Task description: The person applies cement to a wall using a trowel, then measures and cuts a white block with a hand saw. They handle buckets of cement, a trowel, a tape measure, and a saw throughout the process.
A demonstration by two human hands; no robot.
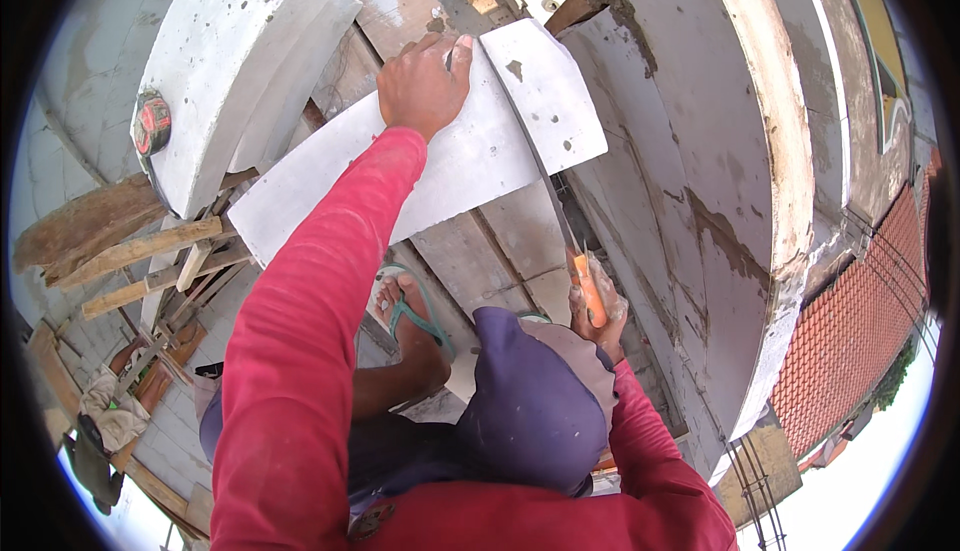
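Observation:
A long white block lies slantwise in front of me on wooden boards. My left hand presses on its top, fingers bent over the far edge. In my right hand is the orange handle of a handsaw, closed in my fingers. The narrow saw blade runs from the handle up across the block, in a cut line near its right end. Right of the blade, the block's end piece carries several grey spots. Whether the cut goes fully through, I cannot tell.
Another white block stands at the left, with a red tape measure on it. Rough timber pieces jut out below. A pale wall rises close on the right. My foot in a green flip-flop rests beneath the block.

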